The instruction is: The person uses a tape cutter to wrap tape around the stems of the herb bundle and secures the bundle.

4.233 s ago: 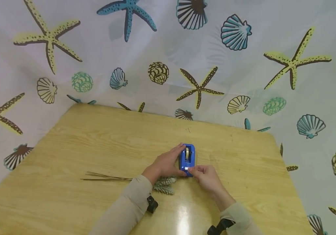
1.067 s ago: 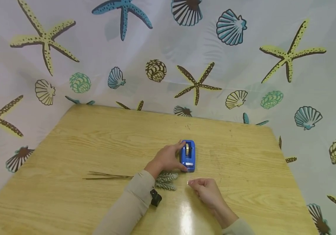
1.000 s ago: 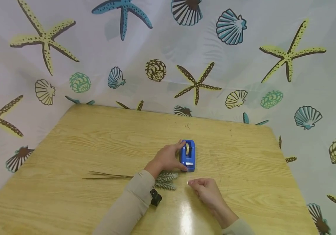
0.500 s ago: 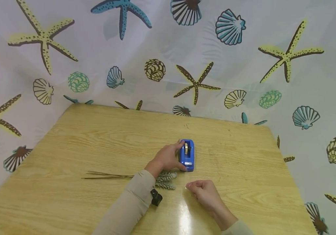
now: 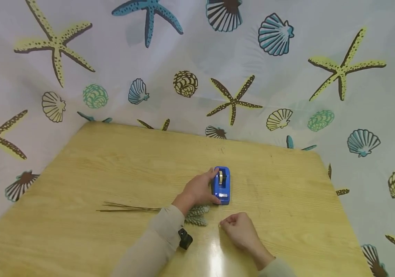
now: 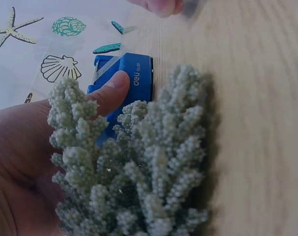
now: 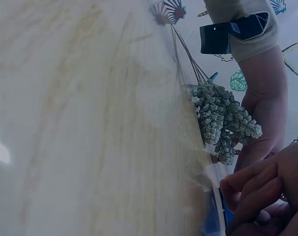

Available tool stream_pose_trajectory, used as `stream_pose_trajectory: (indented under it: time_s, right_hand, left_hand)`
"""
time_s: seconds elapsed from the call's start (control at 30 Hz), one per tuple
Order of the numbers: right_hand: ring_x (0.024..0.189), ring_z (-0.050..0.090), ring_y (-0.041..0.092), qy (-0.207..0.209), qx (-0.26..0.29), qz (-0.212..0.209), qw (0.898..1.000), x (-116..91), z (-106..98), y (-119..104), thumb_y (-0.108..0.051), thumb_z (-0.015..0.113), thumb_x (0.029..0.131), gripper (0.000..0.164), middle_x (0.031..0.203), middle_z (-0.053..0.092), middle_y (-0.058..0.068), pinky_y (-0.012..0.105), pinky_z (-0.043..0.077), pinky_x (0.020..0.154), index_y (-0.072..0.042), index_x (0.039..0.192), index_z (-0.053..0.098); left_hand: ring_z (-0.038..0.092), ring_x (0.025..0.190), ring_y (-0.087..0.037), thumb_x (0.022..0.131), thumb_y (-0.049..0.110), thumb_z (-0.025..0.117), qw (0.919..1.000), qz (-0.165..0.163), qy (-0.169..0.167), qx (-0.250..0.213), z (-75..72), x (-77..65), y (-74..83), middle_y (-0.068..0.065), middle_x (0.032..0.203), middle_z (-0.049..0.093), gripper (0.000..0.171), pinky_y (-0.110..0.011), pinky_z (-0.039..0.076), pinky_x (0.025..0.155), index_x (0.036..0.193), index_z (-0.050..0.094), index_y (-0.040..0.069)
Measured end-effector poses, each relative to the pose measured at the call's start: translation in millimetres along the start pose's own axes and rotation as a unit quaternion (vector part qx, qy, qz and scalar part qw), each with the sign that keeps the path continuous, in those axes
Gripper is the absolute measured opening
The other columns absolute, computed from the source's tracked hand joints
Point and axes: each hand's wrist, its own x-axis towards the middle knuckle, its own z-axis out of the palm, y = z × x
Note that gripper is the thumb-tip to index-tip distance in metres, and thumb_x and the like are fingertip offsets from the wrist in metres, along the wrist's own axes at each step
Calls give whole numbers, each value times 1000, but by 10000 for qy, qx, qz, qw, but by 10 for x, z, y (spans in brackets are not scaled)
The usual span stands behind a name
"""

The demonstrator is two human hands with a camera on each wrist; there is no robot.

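Note:
My left hand grips the left side of a blue tape dispenser, its thumb at the near, cutter end. A tape roll sits inside the dispenser. Nearer to me, my right hand pinches the end of a thin strip of clear tape between thumb and curled forefinger; the strip barely shows against the wood. Grey-green beaded flower sprigs lie under my left wrist, partly hidden by it. They fill the left wrist view, where my left thumb presses on the dispenser beyond them.
The sprigs' thin brown stems stretch left across the wooden table. A white cloth printed with starfish and shells hangs behind and along both sides. Black camera mounts sit on the wrists, the left one showing in the head view.
My right hand has come away from the dispenser's cutter end toward me, drawing the tape, and turned slightly palm-down lately. My left hand keeps its hold on the dispenser; the sprigs lie as before.

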Motion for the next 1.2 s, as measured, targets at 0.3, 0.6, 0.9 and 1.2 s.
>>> stream_pose_trajectory:
  time_s: [0.3,0.6,0.9,1.2]
  right_hand:
    - [49,47,7,7,-426,-91,9991,-29,44,4,-13,65,89,16,70,70,2,23,39,47,-2,87,76]
    - [50,49,8,-12,-508,-80,9987,25,54,-43,-13,65,90,16,67,67,1,25,42,47,-1,88,75]
    - [48,45,7,-149,-152,-15,9998,-43,28,-69,-13,62,92,19,63,65,2,21,38,45,2,92,76]
    - [47,41,5,-175,268,-66,9995,-107,-15,-13,-13,64,90,20,73,71,7,19,34,44,3,93,77]
  left_hand:
    - [33,148,-35,84,45,78,9993,262,15,281,12,-159,-75,-10,165,25,97,-55,35,115,160,24,20]
    - [48,139,-32,98,24,64,9927,635,266,992,-174,-288,-18,-14,157,40,63,-52,47,105,153,40,7]
    - [52,134,-34,103,16,56,9945,482,551,755,-417,-764,-311,-15,152,46,37,-50,46,106,138,58,3]
    - [48,135,-41,99,21,62,9966,700,331,284,-598,-1239,-804,-19,147,50,43,-54,45,105,136,59,-1]
